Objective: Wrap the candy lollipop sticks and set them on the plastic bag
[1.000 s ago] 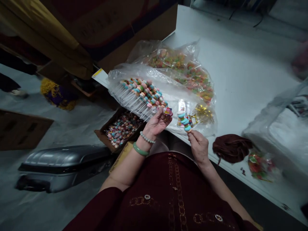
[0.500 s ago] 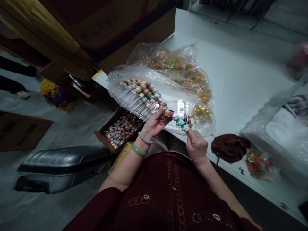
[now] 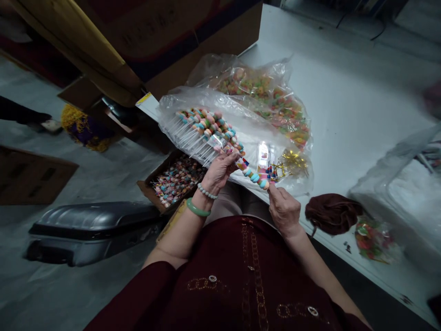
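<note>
My right hand [image 3: 284,210] pinches the stick end of a candy skewer [image 3: 254,177] threaded with pastel blue, pink and white pieces. The skewer tilts up to the left, where its tip meets my left hand [image 3: 219,171]. That hand's fingers are closed on a small colourful wrapper [image 3: 242,163] at the skewer's top. Just above the hands, a pile of similar candy skewers [image 3: 206,131] lies on clear plastic at the white table's [image 3: 344,105] corner.
A clear bag of orange-green sweets [image 3: 272,103] lies behind the pile, with gold twist ties [image 3: 292,162] beside it. On the table to the right are a dark red cloth pouch [image 3: 330,212] and a small candy bag [image 3: 374,239]. Below the table edge stand a cardboard box of wrapped skewers [image 3: 175,180] and a grey suitcase [image 3: 93,230].
The skewer in my right hand has tilted from nearly upright to leaning left, and its tip has come to the wrapper in my left hand. Both hands have drawn closer together.
</note>
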The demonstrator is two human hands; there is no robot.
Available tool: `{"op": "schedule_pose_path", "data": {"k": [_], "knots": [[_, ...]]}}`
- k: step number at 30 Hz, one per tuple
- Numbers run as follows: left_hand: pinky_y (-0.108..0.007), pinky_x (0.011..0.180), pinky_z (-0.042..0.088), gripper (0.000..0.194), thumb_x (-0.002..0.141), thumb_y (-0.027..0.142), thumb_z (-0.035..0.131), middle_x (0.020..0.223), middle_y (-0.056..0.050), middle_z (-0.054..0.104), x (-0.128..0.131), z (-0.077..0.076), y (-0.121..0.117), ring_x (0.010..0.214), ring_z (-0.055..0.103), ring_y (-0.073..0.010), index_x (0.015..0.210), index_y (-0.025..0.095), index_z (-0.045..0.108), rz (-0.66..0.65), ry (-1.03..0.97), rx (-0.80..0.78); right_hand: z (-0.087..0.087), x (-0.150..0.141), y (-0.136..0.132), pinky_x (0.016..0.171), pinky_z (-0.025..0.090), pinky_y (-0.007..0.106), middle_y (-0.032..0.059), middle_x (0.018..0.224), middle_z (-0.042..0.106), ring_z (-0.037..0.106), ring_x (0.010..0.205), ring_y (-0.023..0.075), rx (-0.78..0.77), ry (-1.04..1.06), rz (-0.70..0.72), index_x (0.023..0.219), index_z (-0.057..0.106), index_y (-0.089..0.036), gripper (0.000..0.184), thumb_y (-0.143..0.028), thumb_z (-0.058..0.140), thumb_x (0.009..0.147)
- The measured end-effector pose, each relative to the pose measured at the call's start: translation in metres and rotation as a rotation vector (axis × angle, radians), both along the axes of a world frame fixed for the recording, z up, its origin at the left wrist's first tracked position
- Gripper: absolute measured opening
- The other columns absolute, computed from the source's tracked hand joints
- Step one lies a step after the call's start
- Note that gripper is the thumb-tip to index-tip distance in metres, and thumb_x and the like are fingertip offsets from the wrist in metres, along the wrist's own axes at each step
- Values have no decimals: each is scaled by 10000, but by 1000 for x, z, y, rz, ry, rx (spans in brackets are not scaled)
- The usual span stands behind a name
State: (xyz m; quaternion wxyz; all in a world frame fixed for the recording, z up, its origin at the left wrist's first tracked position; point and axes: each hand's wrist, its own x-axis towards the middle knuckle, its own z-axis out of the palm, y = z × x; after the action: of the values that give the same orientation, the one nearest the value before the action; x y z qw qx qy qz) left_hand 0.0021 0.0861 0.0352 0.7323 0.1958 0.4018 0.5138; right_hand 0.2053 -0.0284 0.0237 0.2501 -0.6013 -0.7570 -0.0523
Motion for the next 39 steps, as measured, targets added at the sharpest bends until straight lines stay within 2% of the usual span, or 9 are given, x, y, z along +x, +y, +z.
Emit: {"op": "schedule_pose_path", "data": {"k": [5,8,10,14,17,22,29,34,39], "knots": [[-247,750,555,172,717,201,790,933,-46,747,-7,-1,-1,855,685,-151,870,160,725,-56,27,5,2,1,3,668,426,268,60,790,689,603,704,165,-228,436,11,1003,728,-204,267,-287,478,965],[-260,728,562,152,692,173,800,849,-41,735,-13,-2,-3,763,678,-141,823,136,732,-105,57,-1,4,5,6,616,437,275,24,698,650,573,642,159,-455,766,-11,887,745,-213,194,-329,590,879],[-279,731,568,120,688,172,802,780,-44,721,-15,-3,-5,721,674,-145,763,116,726,-131,67,8,4,6,9,502,380,250,-4,596,587,498,534,130,-672,995,-45,842,746,-198,192,-361,647,815],[-256,727,559,103,693,160,801,740,-50,714,-13,-4,-8,693,676,-137,735,114,719,-127,84,-34,5,3,12,357,159,195,-18,519,552,296,381,50,-1111,1424,-73,844,732,-142,289,-390,738,696],[-239,703,557,110,700,166,800,744,-52,715,-10,-4,-10,680,672,-126,750,113,717,-138,71,-60,2,-2,13,337,94,174,-19,537,570,201,355,8,-1313,1634,-23,842,709,-128,268,-330,761,674],[-253,708,572,106,747,193,765,744,-52,713,-10,-5,-10,669,671,-124,741,106,706,-126,29,-81,-9,-1,13,318,71,137,-94,488,462,84,340,-14,-1544,1882,99,837,674,-138,200,-305,712,734],[-369,838,587,123,768,190,748,755,-59,718,-12,-7,-11,726,705,-166,721,111,666,-122,22,-99,-4,-1,16,318,88,147,-94,477,450,94,343,-2,-1457,1851,80,831,668,-149,198,-319,700,736],[-376,794,602,102,798,204,706,766,-78,737,-13,-9,-10,699,712,-181,760,114,675,-120,24,-143,-3,-14,13,347,122,180,-24,544,575,247,366,25,-1126,1614,-56,870,696,-150,291,-378,729,693],[-354,747,600,99,831,176,657,710,-64,724,-14,-8,-8,638,697,-166,752,117,667,-59,20,-225,-11,-17,9,461,315,232,-23,544,554,420,461,103,-737,1112,-57,875,728,-192,230,-380,607,820]]}}
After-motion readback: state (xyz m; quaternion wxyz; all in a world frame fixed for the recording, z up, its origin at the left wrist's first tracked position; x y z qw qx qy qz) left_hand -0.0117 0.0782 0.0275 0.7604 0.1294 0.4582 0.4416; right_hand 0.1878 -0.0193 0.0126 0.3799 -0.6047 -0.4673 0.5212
